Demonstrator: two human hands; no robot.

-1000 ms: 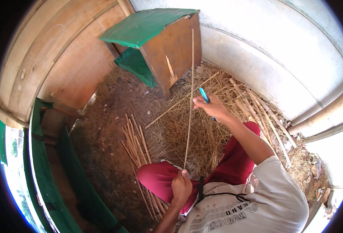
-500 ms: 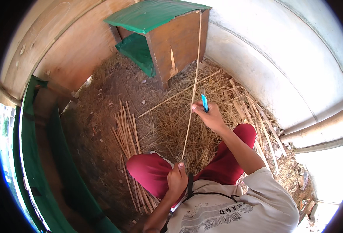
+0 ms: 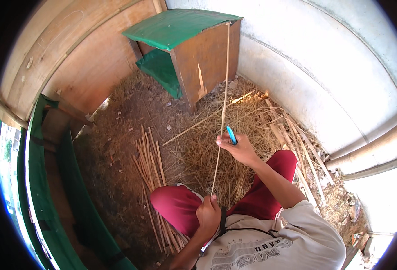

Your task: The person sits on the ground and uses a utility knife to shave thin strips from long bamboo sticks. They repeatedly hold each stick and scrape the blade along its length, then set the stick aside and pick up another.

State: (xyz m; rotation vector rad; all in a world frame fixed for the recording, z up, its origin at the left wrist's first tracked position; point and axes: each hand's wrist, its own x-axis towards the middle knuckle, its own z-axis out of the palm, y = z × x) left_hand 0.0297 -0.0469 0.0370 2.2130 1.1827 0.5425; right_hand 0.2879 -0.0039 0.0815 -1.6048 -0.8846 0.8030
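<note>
Pale thin strip (image 3: pixel 227 67) held lengthwise over the straw heap (image 3: pixel 198 157), blue tool (image 3: pixel 231 135) alongside.
Clamped in left grip (image 3: pixel 209 213) at its near end, on the near side of the heap; met around mid-length, above the heap, by right grip (image 3: pixel 235 147), closed on the blue tool as well. Beyond the heap: green-topped cabinet (image 3: pixel 207 54), behind the strip's far end in view. Left of the heap, on the ground: bundle of thin sticks (image 3: pixel 151 157), partly hidden by left knee (image 3: pixel 176 202). Along the heap's right side: loose slats (image 3: pixel 300 148).
</note>
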